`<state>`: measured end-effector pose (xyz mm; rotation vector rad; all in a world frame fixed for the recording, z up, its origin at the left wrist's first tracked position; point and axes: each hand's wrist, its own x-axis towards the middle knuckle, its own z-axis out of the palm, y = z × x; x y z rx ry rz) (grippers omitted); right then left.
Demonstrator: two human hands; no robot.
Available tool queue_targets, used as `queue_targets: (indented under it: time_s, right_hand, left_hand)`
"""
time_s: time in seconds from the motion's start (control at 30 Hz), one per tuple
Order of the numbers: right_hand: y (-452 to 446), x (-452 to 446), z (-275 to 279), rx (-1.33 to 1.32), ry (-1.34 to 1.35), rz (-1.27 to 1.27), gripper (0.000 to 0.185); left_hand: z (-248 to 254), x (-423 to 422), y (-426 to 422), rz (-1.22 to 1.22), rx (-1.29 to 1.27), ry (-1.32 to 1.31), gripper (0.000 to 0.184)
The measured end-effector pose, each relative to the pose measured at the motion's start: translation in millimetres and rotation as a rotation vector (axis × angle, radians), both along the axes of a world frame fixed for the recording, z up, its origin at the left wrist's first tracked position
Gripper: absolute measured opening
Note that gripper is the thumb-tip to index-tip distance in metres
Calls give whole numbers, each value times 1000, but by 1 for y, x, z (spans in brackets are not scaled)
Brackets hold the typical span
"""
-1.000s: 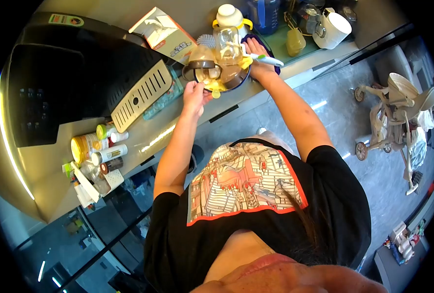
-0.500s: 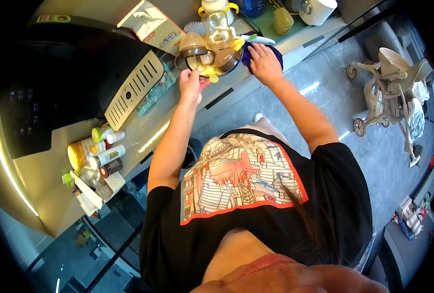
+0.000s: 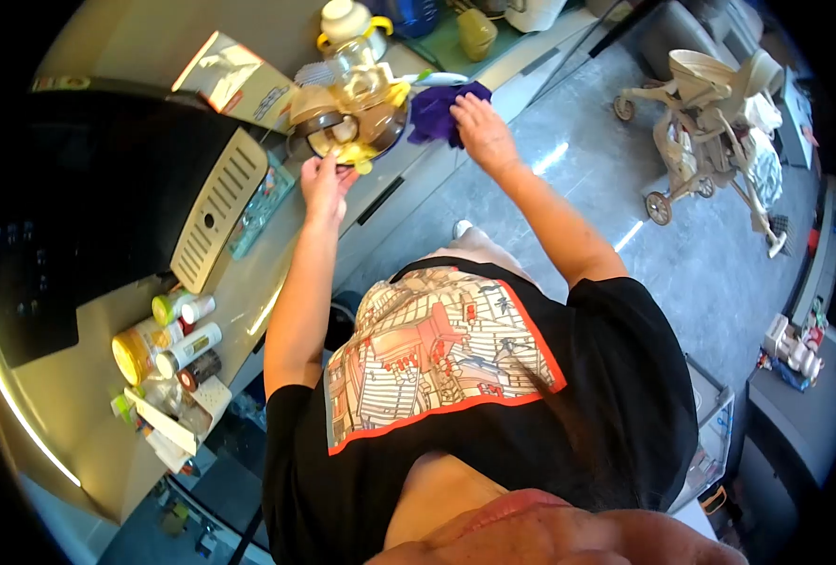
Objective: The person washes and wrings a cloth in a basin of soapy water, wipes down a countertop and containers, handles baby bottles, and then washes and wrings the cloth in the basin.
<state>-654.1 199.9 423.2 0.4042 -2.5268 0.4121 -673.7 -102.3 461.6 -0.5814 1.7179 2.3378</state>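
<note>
Head view: printed characters on the open cardboard box (image 3: 265, 105) too small to read; beside it, glossy clear bottle (image 3: 350, 68) and brown-tinted pieces crowd a round, dark-rimmed container (image 3: 398, 138) on the smooth counter (image 3: 277, 254). Left hand (image 3: 325, 191) pinches the container's near edge between thumb and fingers. Right hand (image 3: 489, 137) lies over the edge of a soft, crumpled purple cloth (image 3: 431, 115) just right of the container, fingers slightly bent, grip impossible to tell.
</note>
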Motion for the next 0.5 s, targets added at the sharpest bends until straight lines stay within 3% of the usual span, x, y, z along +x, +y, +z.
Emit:
queue_targets:
  time_s: [0.37, 0.5]
  right_hand:
    - [163, -87, 5, 55, 155, -11, 22]
    - [235, -123, -3, 100, 100, -167, 21]
  left_hand:
    - [4, 9, -7, 34, 54, -26, 32]
    - [12, 22, -10, 81, -16, -44, 36]
